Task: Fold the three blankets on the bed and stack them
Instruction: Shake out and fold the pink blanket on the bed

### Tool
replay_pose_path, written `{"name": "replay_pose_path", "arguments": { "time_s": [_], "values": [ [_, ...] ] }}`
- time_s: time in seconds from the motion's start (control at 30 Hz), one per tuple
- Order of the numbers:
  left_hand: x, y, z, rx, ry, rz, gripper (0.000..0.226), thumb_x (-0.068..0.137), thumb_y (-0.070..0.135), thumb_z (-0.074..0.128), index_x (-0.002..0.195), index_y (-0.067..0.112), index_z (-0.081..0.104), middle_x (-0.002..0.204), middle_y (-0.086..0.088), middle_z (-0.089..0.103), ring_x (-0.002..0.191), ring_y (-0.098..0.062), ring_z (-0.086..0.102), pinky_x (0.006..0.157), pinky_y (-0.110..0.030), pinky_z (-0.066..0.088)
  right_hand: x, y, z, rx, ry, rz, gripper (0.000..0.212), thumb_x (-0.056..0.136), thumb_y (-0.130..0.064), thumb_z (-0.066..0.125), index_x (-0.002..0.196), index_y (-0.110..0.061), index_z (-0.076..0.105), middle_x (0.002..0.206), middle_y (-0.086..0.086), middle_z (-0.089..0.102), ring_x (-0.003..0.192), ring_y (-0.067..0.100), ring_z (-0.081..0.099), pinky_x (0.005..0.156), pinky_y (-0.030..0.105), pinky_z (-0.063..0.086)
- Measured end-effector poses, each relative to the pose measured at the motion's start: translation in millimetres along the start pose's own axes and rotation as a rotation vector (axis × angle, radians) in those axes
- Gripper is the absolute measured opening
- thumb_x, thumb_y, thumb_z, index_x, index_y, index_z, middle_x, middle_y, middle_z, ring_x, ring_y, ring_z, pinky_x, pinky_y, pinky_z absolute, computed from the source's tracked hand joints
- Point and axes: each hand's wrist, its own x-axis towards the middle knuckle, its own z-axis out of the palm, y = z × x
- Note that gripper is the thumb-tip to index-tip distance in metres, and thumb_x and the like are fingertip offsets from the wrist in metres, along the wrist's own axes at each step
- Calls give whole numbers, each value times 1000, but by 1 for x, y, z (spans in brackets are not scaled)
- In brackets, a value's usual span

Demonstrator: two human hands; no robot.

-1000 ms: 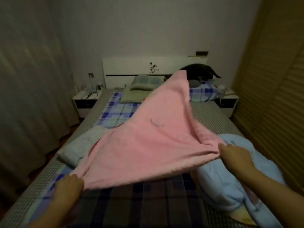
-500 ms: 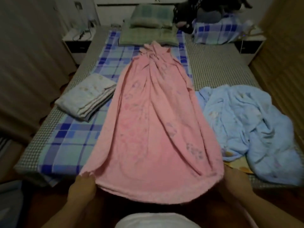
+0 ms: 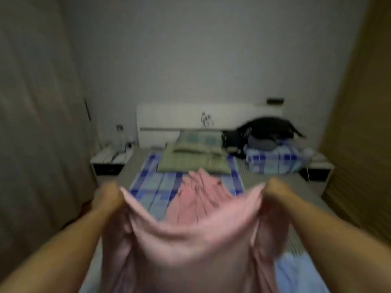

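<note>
The pink blanket hangs lifted in front of me, its near edge sagging between my hands while its far end lies on the bed. My left hand grips one near corner and my right hand grips the other, both raised above the bed. A patch of the light blue blanket shows at the lower right under my right arm. The folded pale blanket is hidden behind my left arm and the pink cloth. The frame is blurred by motion.
The bed has a blue plaid sheet, green pillows and a folded plaid bundle with a black cat at the headboard. Nightstands stand on both sides. A curtain hangs left, a wooden wardrobe right.
The near edge of the pink blanket went from lying at the foot of the bed up to chest height in both hands. My view swung up from the bed toward the headboard.
</note>
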Motion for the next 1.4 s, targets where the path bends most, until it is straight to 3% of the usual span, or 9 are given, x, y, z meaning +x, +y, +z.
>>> {"name": "replay_pose_path", "arguments": {
  "time_s": [0.07, 0.17, 0.27, 0.53, 0.8, 1.03, 1.17, 1.27, 1.4],
  "values": [
    [117, 57, -110, -357, 514, -76, 27, 86, 4, 48, 104, -2, 67, 113, -30, 61, 102, -43, 60, 90, -43, 49, 20, -79, -199, 401, 514, 231, 27, 90, -15, 52, 112, -5, 64, 115, 25, 65, 107, 41, 62, 86, 44, 50],
    [200, 126, -308, -938, 1081, -62, 15, 84, 26, 52, 88, 19, 65, 113, -25, 63, 94, -24, 59, 92, -42, 45, -10, -100, -361, 776, 1128, 193, 30, 94, -28, 45, 115, -14, 60, 117, 15, 67, 109, 34, 61, 87, 42, 45],
    [186, 128, -382, -39, 1154, 85, 29, 92, 29, 62, 120, 24, 58, 121, -14, 57, 106, -29, 50, 94, -47, 43, -47, -83, -407, 670, 1206, 127, 30, 91, -37, 54, 110, -14, 57, 114, 21, 66, 106, 40, 61, 82, 46, 47],
    [-22, 64, -344, 493, 709, 319, 13, 79, -4, 64, 91, 2, 64, 93, -23, 53, 89, -44, 50, 57, -48, 45, -176, 31, -284, -149, 600, 232, 26, 88, -12, 52, 108, -9, 70, 109, 27, 68, 100, 46, 66, 82, 45, 52],
    [-271, -9, -188, 390, 343, 364, 19, 76, 11, 64, 93, 5, 69, 88, -18, 57, 76, -36, 49, 46, -39, 41, -364, 124, -107, -409, 310, 0, 24, 83, -28, 66, 105, -21, 62, 102, 7, 59, 83, 28, 63, 60, 32, 48],
    [-454, -85, -70, 392, -376, 317, 40, 49, 27, 90, 82, 31, 69, 92, 0, 61, 78, -22, 55, 58, -33, 50, -485, 182, 48, -351, 87, -136, 43, 45, -7, 92, 76, -9, 62, 76, 17, 52, 61, 34, 55, 50, 41, 44],
    [-504, -130, -10, 275, -686, 209, 27, 69, 39, 77, 93, 33, 67, 96, 2, 55, 84, -23, 57, 72, -36, 47, -530, 186, 94, -320, -102, -132, 49, 30, -5, 91, 69, -7, 60, 71, 16, 48, 58, 35, 53, 45, 40, 42],
    [-534, -149, 8, 303, -841, 172, 13, 76, 35, 61, 76, 39, 49, 104, 3, 51, 92, -20, 52, 82, -41, 44, -555, 190, 132, -304, -309, -134, 61, 20, -31, 93, 68, -13, 61, 72, 11, 50, 60, 32, 51, 46, 36, 41],
    [-553, -149, -6, 219, -845, 41, 13, 82, 45, 58, 84, 38, 47, 102, 7, 43, 100, -17, 49, 90, -35, 43, -580, 182, 161, -312, -436, -192, 52, 20, -14, 93, 59, -15, 60, 66, 10, 49, 50, 33, 52, 35, 39, 41]
  ]
}}
